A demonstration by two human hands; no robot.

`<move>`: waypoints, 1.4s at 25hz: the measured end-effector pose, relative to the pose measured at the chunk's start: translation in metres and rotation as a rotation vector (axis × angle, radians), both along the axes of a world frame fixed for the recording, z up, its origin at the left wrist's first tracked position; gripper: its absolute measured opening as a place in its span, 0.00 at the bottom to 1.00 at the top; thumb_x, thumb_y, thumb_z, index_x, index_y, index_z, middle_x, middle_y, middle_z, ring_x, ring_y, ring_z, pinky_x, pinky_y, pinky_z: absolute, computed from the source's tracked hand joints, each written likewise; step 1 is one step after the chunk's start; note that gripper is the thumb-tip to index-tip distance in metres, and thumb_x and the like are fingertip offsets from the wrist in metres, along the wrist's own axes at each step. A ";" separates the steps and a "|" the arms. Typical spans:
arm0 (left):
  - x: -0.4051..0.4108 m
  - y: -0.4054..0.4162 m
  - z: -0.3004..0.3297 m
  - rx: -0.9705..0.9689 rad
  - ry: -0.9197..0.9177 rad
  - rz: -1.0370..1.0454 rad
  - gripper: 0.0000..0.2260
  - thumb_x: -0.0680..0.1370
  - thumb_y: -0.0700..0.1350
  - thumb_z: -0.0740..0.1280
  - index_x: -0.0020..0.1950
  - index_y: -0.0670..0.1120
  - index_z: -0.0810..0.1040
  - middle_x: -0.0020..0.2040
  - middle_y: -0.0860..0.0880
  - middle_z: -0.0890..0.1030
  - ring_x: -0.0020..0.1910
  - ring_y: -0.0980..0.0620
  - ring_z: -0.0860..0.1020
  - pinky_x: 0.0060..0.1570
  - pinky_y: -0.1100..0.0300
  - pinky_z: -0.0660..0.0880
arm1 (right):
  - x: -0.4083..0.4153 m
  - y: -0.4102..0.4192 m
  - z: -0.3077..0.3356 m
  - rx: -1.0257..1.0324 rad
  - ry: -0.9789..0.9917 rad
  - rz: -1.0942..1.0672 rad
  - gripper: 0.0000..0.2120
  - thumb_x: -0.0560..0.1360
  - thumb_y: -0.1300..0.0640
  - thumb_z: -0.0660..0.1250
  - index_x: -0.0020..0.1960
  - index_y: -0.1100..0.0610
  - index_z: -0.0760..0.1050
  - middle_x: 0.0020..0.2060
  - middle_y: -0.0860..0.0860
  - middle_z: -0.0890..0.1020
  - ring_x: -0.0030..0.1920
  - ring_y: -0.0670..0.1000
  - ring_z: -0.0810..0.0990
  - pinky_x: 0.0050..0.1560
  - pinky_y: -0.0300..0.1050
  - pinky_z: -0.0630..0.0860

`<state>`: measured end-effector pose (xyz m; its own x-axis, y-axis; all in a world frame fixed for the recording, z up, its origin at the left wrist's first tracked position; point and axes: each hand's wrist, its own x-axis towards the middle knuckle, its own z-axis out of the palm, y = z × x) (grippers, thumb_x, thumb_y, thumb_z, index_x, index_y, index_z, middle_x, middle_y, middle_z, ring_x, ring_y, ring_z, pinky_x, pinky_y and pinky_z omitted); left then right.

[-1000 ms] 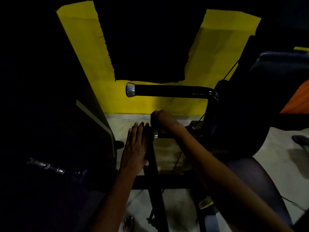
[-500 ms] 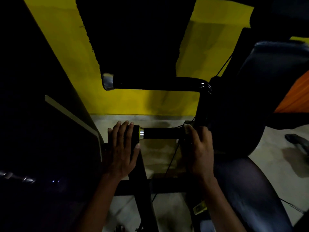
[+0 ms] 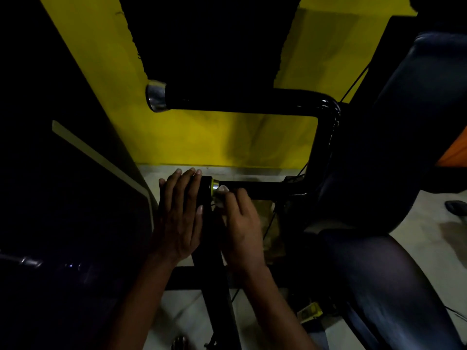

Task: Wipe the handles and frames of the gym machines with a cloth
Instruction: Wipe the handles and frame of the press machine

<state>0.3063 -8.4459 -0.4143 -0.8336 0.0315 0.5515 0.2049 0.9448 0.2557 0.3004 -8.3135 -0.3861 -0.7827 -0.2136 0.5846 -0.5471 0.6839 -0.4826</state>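
Note:
The scene is dim. A black lower handle [image 3: 265,189] runs level from the machine's bent tube to a chrome ring [image 3: 215,186] and a black end piece. My left hand [image 3: 180,215] lies flat with straight fingers over that end piece and the upright black post [image 3: 214,263]. My right hand [image 3: 240,223] sits just right of the post, its fingers curled round the handle at the chrome ring. No cloth can be made out. A second, upper handle [image 3: 240,99] with a chrome cap [image 3: 156,96] sticks out to the left above both hands.
A dark padded seat [image 3: 417,122] fills the right side and a dark machine panel [image 3: 63,198] the left. A yellow wall [image 3: 214,140] stands behind. A thin cable [image 3: 270,223] crosses the pale floor beside a yellow tag [image 3: 309,311]. A sandal [image 3: 454,207] lies far right.
My right hand slid left along the lower handle, from its right end to the chrome ring. My left hand stayed flat on the end piece. The view moved closer.

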 end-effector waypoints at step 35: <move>0.009 0.001 0.014 -0.071 -0.132 0.035 0.24 0.80 0.47 0.51 0.75 0.39 0.61 0.73 0.41 0.65 0.74 0.40 0.59 0.73 0.40 0.53 | -0.035 0.074 0.039 0.192 -0.083 -0.307 0.15 0.65 0.72 0.71 0.50 0.64 0.77 0.46 0.58 0.75 0.38 0.56 0.76 0.28 0.43 0.72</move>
<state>0.3148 -8.4452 -0.4000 -0.8998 0.0367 0.4348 0.1409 0.9675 0.2100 0.2652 -8.2398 -0.3467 -0.8706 -0.0612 0.4882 -0.2670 0.8922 -0.3642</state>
